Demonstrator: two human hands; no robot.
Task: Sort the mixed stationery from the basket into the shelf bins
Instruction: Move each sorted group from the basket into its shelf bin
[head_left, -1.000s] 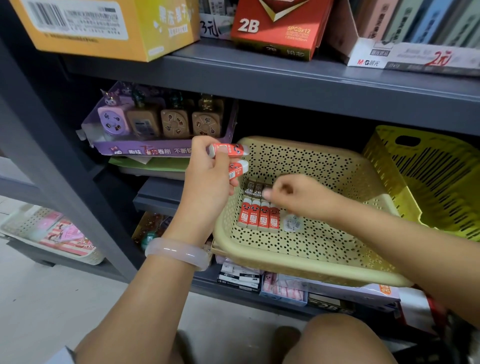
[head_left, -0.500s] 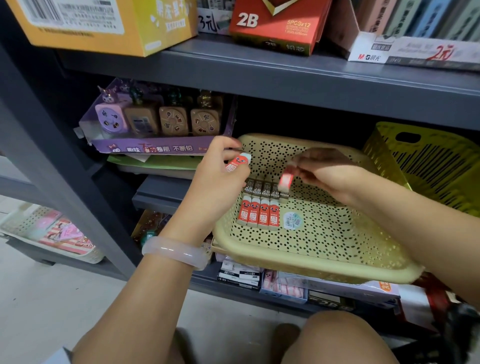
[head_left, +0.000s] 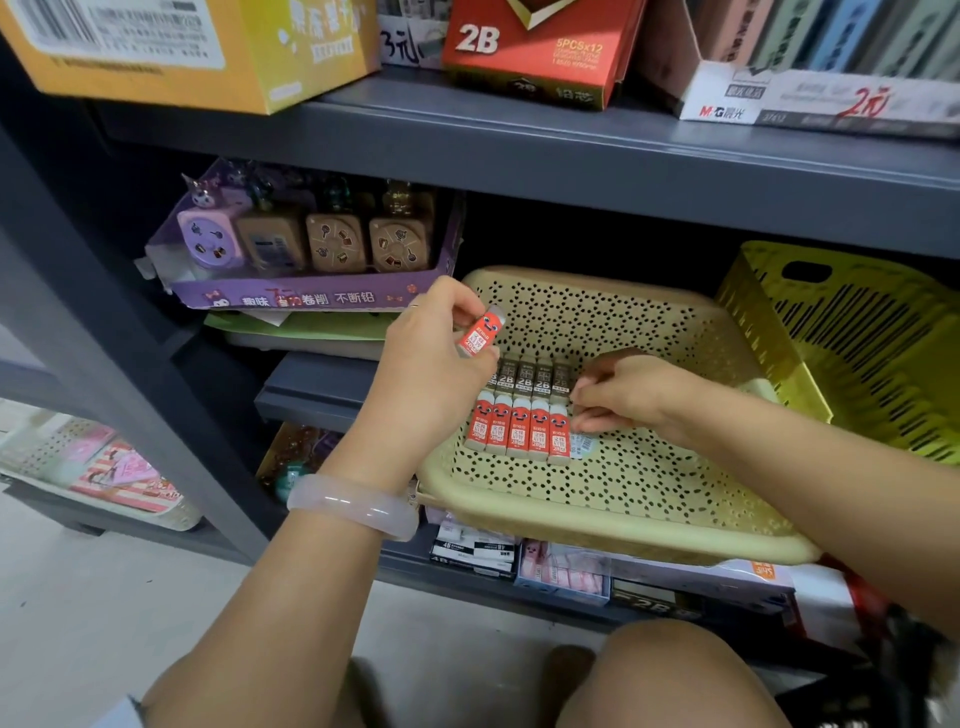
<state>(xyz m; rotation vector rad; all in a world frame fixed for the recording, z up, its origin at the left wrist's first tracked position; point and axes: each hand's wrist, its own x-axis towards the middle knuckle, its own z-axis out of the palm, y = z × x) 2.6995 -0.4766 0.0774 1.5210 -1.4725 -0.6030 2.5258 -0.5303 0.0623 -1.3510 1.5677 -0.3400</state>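
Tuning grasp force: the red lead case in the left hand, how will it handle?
The red lead case is probably stiff and light: the left hand holds it by the fingertips. Its flat sides likely prevent rolling; the row of red cases lies flat in the beige basket.

Dark grey metal shelving (head_left: 519, 150), pale floor (head_left: 104, 597)

A: Finishes? Beige basket (head_left: 613, 525): moulded plastic, perforated, satin sheen. Yellow-green basket (head_left: 852, 338) at right: slotted plastic, slightly glossy.

B: Shelf (head_left: 519, 150) across the top of the frame: looks like painted metal, grey, matt, smooth. Lead cases (head_left: 519, 428) in the beige basket: glossy plastic with printed red labels.

A: Boxes upper frame, orange box (head_left: 197, 47) and red 2B box (head_left: 540, 47): printed cardboard, light gloss. Purple display tray (head_left: 311, 296) too.

B: Bangle (head_left: 353, 506) on left wrist: translucent, polished, stone or glass, can't tell. Floor (head_left: 104, 623) lower left: pale, smooth, matt.
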